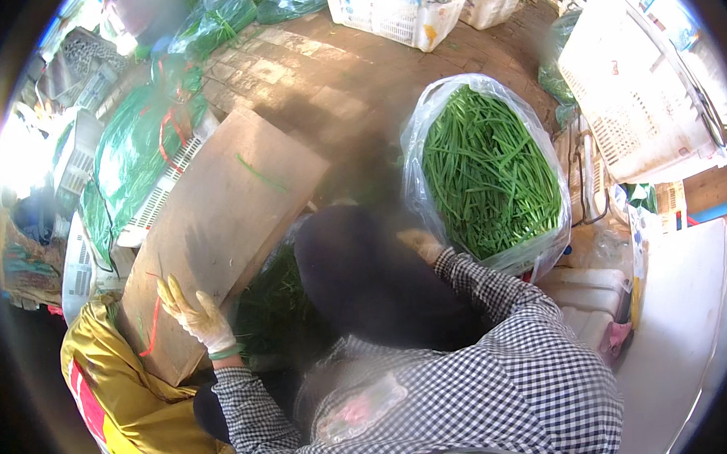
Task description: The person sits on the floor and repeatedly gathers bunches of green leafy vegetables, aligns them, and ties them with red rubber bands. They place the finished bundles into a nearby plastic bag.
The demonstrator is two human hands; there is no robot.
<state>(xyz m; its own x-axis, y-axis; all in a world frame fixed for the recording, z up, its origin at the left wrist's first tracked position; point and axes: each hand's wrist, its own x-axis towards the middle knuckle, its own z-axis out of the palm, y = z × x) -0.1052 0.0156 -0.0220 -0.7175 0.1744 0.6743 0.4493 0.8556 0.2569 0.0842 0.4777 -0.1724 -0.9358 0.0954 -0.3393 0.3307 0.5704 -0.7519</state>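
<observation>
My left hand, in a pale, yellow-stained glove with a green band at the wrist, is raised over the near end of a wooden board, fingers apart and holding nothing. Beside it a red plastic tie lies on the board, and a green leaf strand is farther up. My right hand is beside my knee, at the near left edge of a clear plastic bag. The bag stands open, filled with cut green leafy stalks. Whether that hand grips anything is not clear.
White plastic crates stand on the brick floor ahead, and a large one is at right. Green bagged vegetables rest on a crate beyond the board. A yellow sack is at near left; a white foam box is at right.
</observation>
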